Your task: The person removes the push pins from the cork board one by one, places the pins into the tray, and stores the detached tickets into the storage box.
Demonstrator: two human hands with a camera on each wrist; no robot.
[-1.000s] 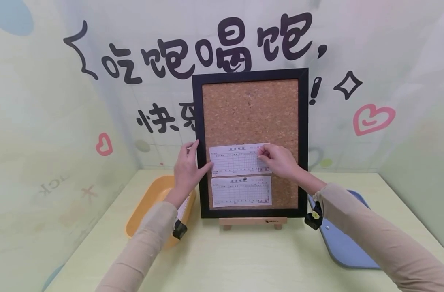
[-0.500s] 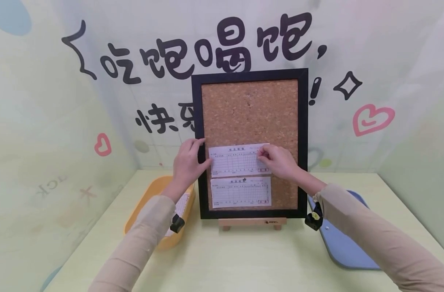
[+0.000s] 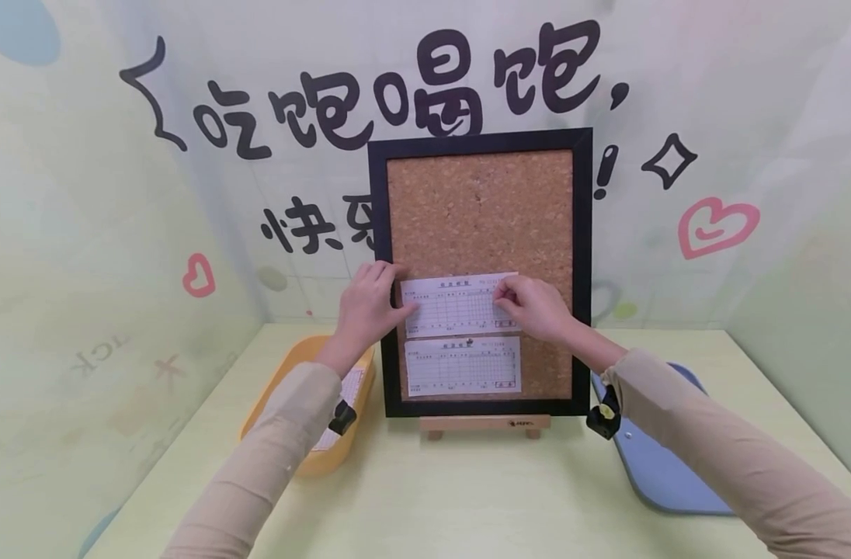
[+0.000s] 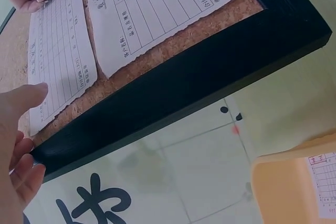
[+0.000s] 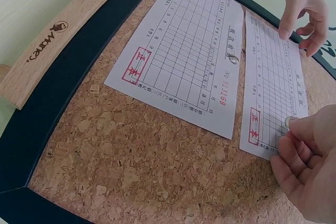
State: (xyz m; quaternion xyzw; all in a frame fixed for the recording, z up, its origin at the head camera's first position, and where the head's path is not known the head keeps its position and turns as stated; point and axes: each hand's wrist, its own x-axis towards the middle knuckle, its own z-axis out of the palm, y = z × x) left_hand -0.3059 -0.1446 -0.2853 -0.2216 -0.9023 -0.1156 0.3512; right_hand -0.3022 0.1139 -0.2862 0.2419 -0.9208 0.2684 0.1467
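Note:
A black-framed cork board (image 3: 481, 210) stands upright with two printed receipt slips low on its face, one above the other. My right hand (image 3: 537, 309) is at the right part of the upper slip (image 3: 453, 307), thumb and forefinger pinching a small pushpin (image 4: 46, 2) against the paper. From the left, my left hand (image 3: 369, 304) reaches over the frame; its straight thumb rests on the left end of the upper slip, and its other fingers touch the frame's edge. The lower slip (image 5: 178, 51) has a silver pushpin (image 5: 233, 59) near its top edge.
An orange tray (image 3: 328, 462) with more printed slips stands left of the board, partly behind my left forearm. A blue board or tray (image 3: 670, 473) lies at the right, under my right forearm. The wooden easel (image 3: 484, 424) supports the cork board, with a printed wall behind.
My left hand has shifted right and slightly up, its thumb going from the frame's edge onto the upper slip. My right hand stays in the same pinch at the slip's right part.

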